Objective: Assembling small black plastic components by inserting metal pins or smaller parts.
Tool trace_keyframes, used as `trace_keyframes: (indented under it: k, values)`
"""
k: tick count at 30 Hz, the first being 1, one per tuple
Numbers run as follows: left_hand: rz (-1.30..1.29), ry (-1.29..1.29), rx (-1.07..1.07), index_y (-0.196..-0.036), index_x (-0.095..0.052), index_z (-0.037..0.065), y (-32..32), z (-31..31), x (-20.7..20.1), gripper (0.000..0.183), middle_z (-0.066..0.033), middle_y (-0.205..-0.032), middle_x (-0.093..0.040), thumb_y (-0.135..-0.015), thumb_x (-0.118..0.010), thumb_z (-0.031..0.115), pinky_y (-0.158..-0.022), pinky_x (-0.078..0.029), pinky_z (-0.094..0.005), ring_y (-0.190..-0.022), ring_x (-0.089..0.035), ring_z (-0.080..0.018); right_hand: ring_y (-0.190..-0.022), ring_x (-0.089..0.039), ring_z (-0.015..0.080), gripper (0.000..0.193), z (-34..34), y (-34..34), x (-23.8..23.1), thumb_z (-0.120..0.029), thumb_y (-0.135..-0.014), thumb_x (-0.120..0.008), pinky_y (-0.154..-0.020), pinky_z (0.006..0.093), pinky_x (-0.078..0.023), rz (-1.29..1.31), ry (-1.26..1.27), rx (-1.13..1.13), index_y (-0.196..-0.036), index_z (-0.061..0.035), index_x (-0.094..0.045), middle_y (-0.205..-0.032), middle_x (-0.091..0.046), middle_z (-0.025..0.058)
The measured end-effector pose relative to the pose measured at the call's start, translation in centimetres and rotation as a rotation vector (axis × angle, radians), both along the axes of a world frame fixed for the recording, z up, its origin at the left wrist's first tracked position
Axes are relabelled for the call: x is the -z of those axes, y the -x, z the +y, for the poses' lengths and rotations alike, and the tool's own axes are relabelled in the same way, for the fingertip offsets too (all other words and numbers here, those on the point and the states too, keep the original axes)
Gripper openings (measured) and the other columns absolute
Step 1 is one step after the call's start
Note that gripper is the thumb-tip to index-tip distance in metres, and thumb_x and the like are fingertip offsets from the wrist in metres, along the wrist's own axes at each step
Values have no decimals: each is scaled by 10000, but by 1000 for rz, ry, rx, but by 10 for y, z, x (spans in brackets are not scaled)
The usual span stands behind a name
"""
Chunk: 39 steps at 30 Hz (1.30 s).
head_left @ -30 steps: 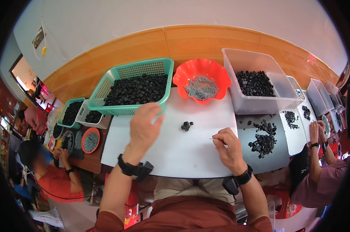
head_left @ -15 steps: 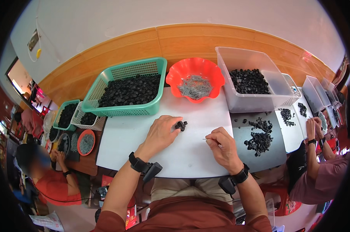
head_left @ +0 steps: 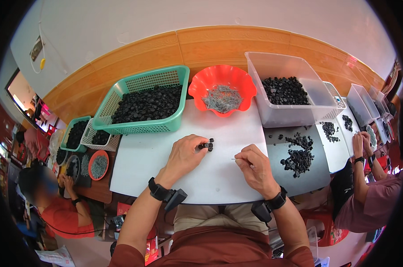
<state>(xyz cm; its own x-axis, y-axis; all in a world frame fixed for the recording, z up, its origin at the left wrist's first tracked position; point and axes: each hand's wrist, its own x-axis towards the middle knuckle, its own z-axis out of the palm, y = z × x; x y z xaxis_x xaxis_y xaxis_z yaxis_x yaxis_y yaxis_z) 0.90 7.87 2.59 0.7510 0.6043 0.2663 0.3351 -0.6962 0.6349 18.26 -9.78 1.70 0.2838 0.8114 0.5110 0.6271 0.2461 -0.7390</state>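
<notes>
My left hand (head_left: 186, 155) rests over the white board with thumb and fingertips pinched at a small black round part (head_left: 202, 146). Several similar black pieces (head_left: 210, 145) lie just beside those fingertips. To the right, my right hand (head_left: 255, 168) is closed in a pinch on a thin metal pin (head_left: 234, 159), whose tip pokes out toward the left hand. The two hands are apart. Beyond them, a red scalloped bowl (head_left: 197, 91) holds many such thin pins (head_left: 222, 99).
A green basket (head_left: 178, 118) and a clear plastic bin (head_left: 295, 115) at the back hold black parts. Loose black parts (head_left: 298, 162) lie on a grey mat (head_left: 279, 147) at right. Co-workers sit at left (head_left: 68, 213) and right (head_left: 366, 204).
My left fingertips have shifted among the black pieces, and the small cluster is spread differently. My right hand stays nearly in place with the pin. The whole view has shifted slightly.
</notes>
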Motion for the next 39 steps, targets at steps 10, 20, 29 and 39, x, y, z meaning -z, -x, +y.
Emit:
trace_keyframes:
  k: [10,20,29,39]
  values:
    - [-32,-118,31,-1029,-752,45,3,-7,1,225,-112,-1018,-680,-807,-721,62,-744,-552,-362,-844,-681,-277,-695,-600,211,88,-1,1,-1,27,-887,-688,-631,310,-493,16,2,3,-969,5,-667,-910,-611,97]
    - [17,-348,159,-1103,-739,51,3,-10,2,283,-96,-981,-625,-824,-703,21,-812,-520,-382,-918,-610,-281,-705,-592,207,77,-1,0,3,31,-893,-682,-638,309,-486,46,-13,-10,-965,7,-665,-910,-614,95]
    - [-32,-269,91,-1057,-681,18,12,-13,0,284,-122,-996,-660,-779,-739,25,-826,-528,-400,-930,-639,-310,-717,-603,222,75,-1,0,5,22,-901,-682,-648,319,-491,31,-46,-12,-971,0,-663,-907,-616,96]
    - [59,-310,125,-1018,-695,31,19,-17,-1,204,-128,-986,-691,-827,-724,97,-824,-532,-410,-939,-647,-323,-717,-607,229,71,-2,0,6,7,-905,-690,-649,320,-494,26,-45,-14,-970,-8,-662,-906,-618,98]
